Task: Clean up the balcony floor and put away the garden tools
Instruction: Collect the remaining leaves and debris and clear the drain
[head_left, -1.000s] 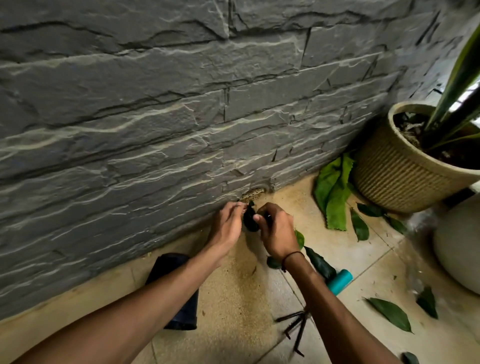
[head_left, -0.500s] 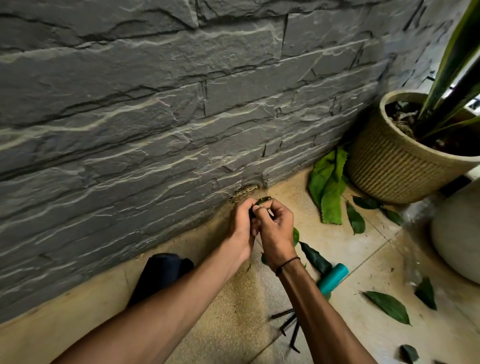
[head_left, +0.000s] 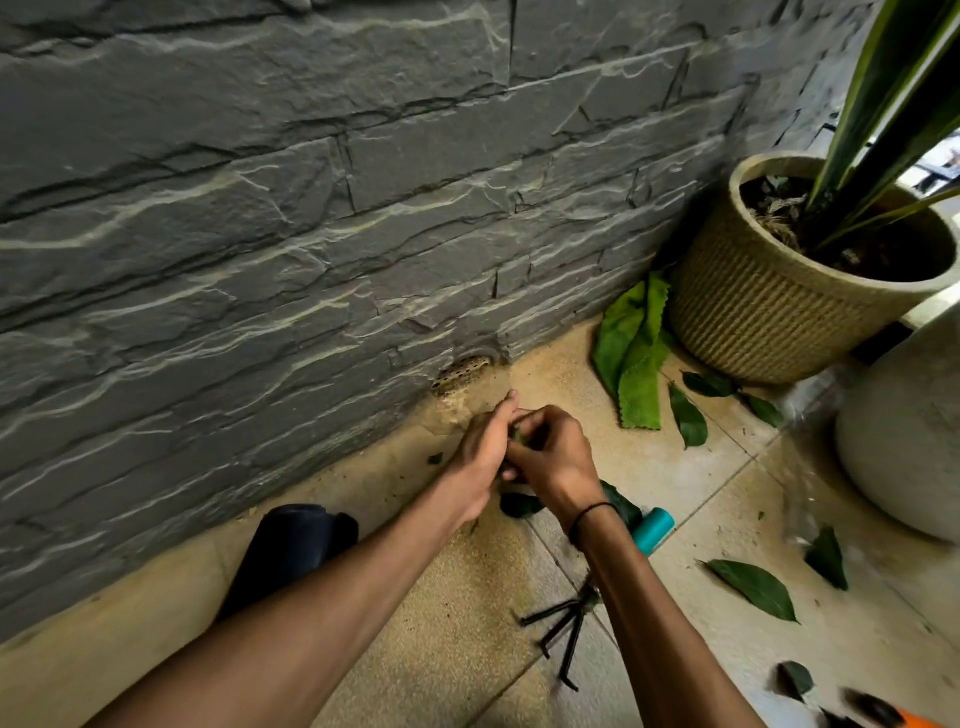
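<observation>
My left hand (head_left: 480, 452) and my right hand (head_left: 558, 462) are pressed together just above the floor, below the small drain grate (head_left: 460, 371) at the foot of the wall. Both are closed around a small green leaf (head_left: 517, 435), mostly hidden between the fingers. A hand rake lies under my right forearm, its teal handle (head_left: 653, 530) showing to the right and its black prongs (head_left: 563, 631) pointing toward me. Several loose dark green leaves lie on the tiles, one (head_left: 756, 590) to the right and one (head_left: 688, 418) near the pot.
A grey stone wall (head_left: 311, 234) runs along the left. A woven-look plant pot (head_left: 779, 306) stands in the corner, a green cloth (head_left: 634, 353) beside it. A white round pot (head_left: 909, 447) is at the right edge. A dark folded object (head_left: 291, 551) lies left of my forearm.
My hands have drawn back from the drain grate toward me and come together around the leaf. The view has shifted slightly upward and to the left.
</observation>
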